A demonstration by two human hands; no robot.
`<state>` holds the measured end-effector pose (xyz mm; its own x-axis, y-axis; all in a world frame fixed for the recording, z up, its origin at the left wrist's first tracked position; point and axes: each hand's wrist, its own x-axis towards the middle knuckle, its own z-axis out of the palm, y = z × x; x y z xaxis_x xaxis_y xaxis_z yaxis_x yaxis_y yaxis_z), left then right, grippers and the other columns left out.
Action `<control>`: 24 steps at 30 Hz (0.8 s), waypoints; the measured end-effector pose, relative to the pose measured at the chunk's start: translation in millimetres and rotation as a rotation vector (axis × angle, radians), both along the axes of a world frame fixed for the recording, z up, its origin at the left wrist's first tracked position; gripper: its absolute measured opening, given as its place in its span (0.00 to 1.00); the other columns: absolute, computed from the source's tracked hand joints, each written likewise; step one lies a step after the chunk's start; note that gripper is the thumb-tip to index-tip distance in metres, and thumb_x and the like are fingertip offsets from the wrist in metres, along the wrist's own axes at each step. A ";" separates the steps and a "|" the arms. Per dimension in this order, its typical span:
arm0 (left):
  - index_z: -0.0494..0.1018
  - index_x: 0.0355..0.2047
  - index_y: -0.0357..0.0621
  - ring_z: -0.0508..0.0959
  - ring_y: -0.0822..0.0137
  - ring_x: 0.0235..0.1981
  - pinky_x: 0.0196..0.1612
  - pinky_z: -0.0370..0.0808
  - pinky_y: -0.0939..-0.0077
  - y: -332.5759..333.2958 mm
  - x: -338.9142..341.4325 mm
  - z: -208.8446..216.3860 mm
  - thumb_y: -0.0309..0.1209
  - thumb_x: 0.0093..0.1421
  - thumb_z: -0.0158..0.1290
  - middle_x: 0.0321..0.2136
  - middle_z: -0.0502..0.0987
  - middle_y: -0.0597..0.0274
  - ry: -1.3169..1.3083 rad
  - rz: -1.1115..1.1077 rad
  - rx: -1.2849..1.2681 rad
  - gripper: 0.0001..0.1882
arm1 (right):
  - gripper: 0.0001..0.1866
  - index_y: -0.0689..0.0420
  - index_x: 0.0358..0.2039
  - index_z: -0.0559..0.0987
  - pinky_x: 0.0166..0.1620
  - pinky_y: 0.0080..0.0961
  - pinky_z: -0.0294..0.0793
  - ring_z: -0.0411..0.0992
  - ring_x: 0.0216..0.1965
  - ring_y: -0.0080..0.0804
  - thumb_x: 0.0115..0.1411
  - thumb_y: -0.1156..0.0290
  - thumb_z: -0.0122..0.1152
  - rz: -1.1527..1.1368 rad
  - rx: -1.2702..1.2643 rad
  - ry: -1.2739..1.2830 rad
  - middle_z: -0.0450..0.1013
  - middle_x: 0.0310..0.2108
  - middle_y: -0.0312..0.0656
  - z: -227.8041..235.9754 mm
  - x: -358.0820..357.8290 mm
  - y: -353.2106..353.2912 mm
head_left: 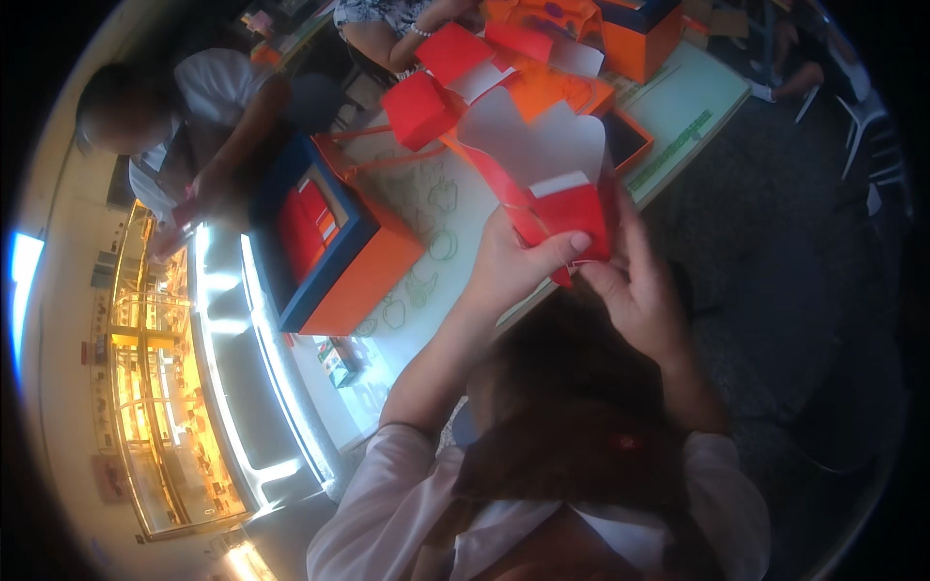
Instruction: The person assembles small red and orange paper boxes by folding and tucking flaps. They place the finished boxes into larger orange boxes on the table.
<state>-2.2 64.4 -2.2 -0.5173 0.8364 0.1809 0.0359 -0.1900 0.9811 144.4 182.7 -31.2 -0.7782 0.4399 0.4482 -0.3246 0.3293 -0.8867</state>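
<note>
Between my two hands I hold a small red cardboard box (573, 215), partly folded, its pale grey inner flaps standing up and spread at the far end. My left hand (513, 261) grips its left side, the thumb pressed across the red face. Around the lower right corner my right hand (635, 286) is closed, thumb near the bottom edge and fingers behind the card, partly hidden. Just past it on the table lie more red boxes (418, 108), some with lids up, touching orange packaging (552, 89).
A large orange box with a dark blue rim (354, 276) holds red boxes at the table's left. Another orange box (641, 44) stands at the far end of the white table (446, 281). A co-worker (218, 107) is at the left beside a lit glass display case (174, 387).
</note>
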 end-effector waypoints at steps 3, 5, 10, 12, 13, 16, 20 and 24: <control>0.74 0.53 0.35 0.83 0.70 0.40 0.42 0.81 0.75 -0.1 -3.1 -2.7 0.32 0.61 0.68 0.42 0.83 0.60 -0.006 0.034 0.070 0.24 | 0.35 0.58 0.74 0.56 0.55 0.37 0.79 0.76 0.58 0.45 0.72 0.65 0.58 -0.009 -0.017 0.045 0.72 0.59 0.57 -7.3 0.4 14.3; 0.74 0.54 0.36 0.83 0.70 0.39 0.41 0.81 0.76 -2.9 -3.6 -2.6 0.31 0.61 0.67 0.42 0.83 0.60 -0.059 0.017 0.077 0.23 | 0.34 0.58 0.74 0.59 0.54 0.36 0.79 0.77 0.56 0.45 0.72 0.65 0.59 -0.076 0.062 0.001 0.73 0.58 0.56 -5.2 2.2 21.4; 0.71 0.57 0.36 0.80 0.68 0.49 0.52 0.78 0.72 -13.6 -12.1 4.0 0.34 0.59 0.69 0.49 0.80 0.59 -0.075 -0.209 0.014 0.29 | 0.40 0.63 0.69 0.63 0.57 0.30 0.76 0.74 0.57 0.37 0.63 0.63 0.72 0.022 -0.026 0.071 0.73 0.56 0.50 11.4 3.5 28.6; 0.69 0.59 0.36 0.77 0.68 0.53 0.56 0.75 0.71 -14.6 -14.8 7.8 0.36 0.58 0.69 0.53 0.78 0.58 -0.062 -0.315 -0.004 0.33 | 0.39 0.65 0.66 0.64 0.58 0.29 0.75 0.73 0.57 0.35 0.60 0.66 0.74 0.240 -0.364 0.101 0.73 0.55 0.49 17.2 4.1 23.4; 0.68 0.61 0.36 0.76 0.67 0.55 0.58 0.74 0.70 -14.8 -14.9 9.9 0.37 0.58 0.70 0.54 0.77 0.58 -0.066 -0.343 -0.012 0.35 | 0.37 0.65 0.65 0.65 0.58 0.29 0.75 0.73 0.57 0.34 0.60 0.67 0.73 0.213 -0.387 0.103 0.73 0.55 0.48 16.4 4.0 22.0; 0.65 0.63 0.37 0.74 0.67 0.58 0.60 0.72 0.69 -9.4 -9.0 17.8 0.36 0.58 0.69 0.56 0.75 0.57 -0.002 -0.282 -0.018 0.38 | 0.34 0.64 0.62 0.66 0.58 0.30 0.75 0.73 0.56 0.32 0.59 0.71 0.73 0.142 -0.444 0.117 0.73 0.55 0.46 13.2 2.3 18.8; 0.62 0.65 0.37 0.75 0.67 0.57 0.59 0.73 0.70 -3.8 1.7 16.6 0.31 0.59 0.68 0.56 0.75 0.58 0.020 -0.098 0.039 0.38 | 0.32 0.64 0.61 0.67 0.58 0.30 0.75 0.73 0.55 0.30 0.59 0.73 0.72 0.052 -0.465 0.147 0.73 0.55 0.46 14.1 -3.5 9.9; 0.65 0.63 0.37 0.78 0.70 0.52 0.55 0.76 0.72 -8.6 -1.2 20.2 0.29 0.61 0.67 0.53 0.78 0.59 -0.006 -0.099 -0.018 0.33 | 0.30 0.64 0.59 0.68 0.58 0.29 0.75 0.74 0.54 0.29 0.61 0.72 0.71 0.025 -0.470 0.141 0.73 0.54 0.45 14.2 -0.9 10.4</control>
